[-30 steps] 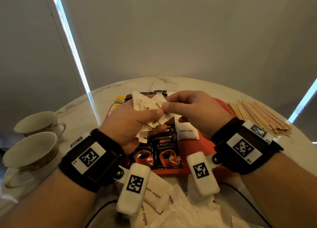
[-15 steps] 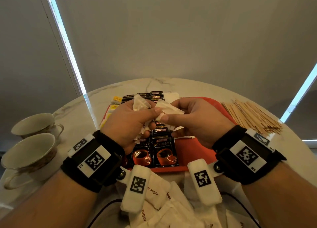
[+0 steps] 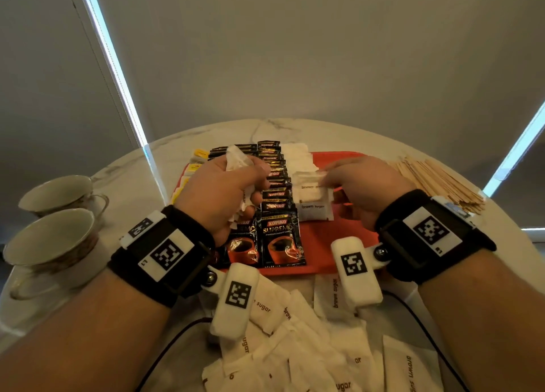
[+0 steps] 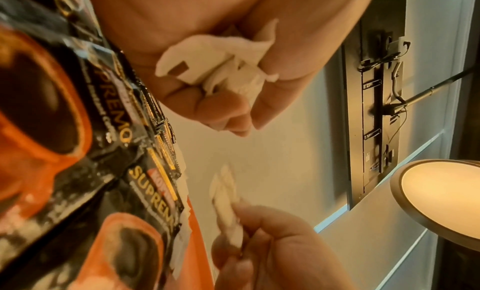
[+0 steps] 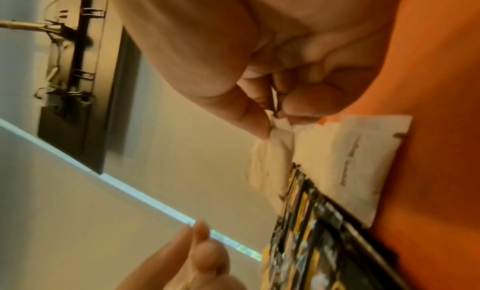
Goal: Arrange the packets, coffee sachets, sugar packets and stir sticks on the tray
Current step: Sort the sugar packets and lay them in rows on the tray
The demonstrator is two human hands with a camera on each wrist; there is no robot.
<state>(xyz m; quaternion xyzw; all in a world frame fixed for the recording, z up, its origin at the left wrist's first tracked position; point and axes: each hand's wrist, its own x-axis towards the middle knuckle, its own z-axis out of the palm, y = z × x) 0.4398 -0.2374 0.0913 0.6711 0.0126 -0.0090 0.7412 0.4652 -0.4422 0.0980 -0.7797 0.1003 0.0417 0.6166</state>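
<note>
My left hand [image 3: 224, 191] grips a bunch of white sugar packets [image 3: 237, 160] above the black coffee sachets [image 3: 278, 238], which lie in overlapping rows on the red tray [image 3: 330, 244]. In the left wrist view the crumpled packets [image 4: 221, 68] fill the curled fingers. My right hand [image 3: 356, 182] pinches one brown sugar packet [image 3: 308, 179] by its edge, low over the white packet row [image 3: 315, 211] beside the sachets. The right wrist view shows thumb and finger on that packet [image 5: 272, 160]. Stir sticks [image 3: 436, 182] lie in a pile right of the tray.
Two cups [image 3: 56, 214] on saucers stand at the table's left edge. Several loose brown sugar packets [image 3: 295, 347] lie scattered on the marble table [image 3: 295, 129] in front of the tray. Yellow-tagged packets [image 3: 191, 167] line the tray's left side. A black cable [image 3: 174, 341] runs near my wrists.
My hands have parted. The right hand drew one sugar packet from the left hand's bunch and carried it right and down onto the white packet row.
</note>
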